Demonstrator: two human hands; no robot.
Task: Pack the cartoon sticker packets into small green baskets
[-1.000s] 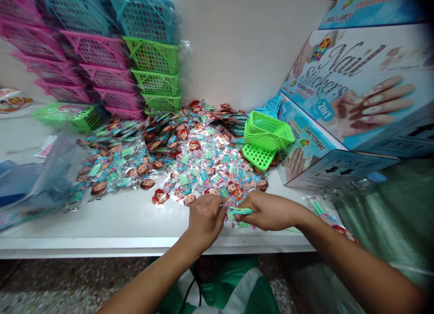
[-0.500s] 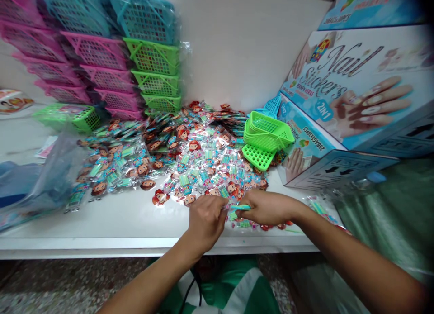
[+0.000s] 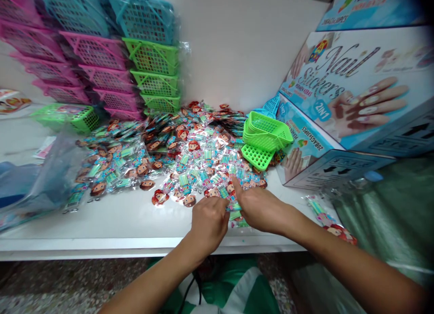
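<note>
My left hand (image 3: 210, 219) is closed near the table's front edge, its fingertips pinching the left end of a small clear packet of green candy (image 3: 235, 213). My right hand (image 3: 259, 207) is against the packet's right side, thumb raised and the other fingers curled out of sight. What those fingers grip is hidden. Just beyond both hands spreads a heap of similar candy packets (image 3: 206, 169) with red-haired and brown-haired cartoon heads. Another packet (image 3: 325, 216) with red-haired heads lies to the right of my right forearm.
Stacked green baskets (image 3: 266, 130) stand behind my right hand, beside nail sticker boxes (image 3: 359, 83). Wrapped pink (image 3: 98, 51), blue and green baskets rise at the back left. A clear plastic bag (image 3: 57, 173) lies left. A green sack (image 3: 396, 205) is at the right.
My right thumb has lifted off the teal-green piece it was pressing. Packets with red heads under my right wrist are gone from there; red heads show more fully right of the forearm.
</note>
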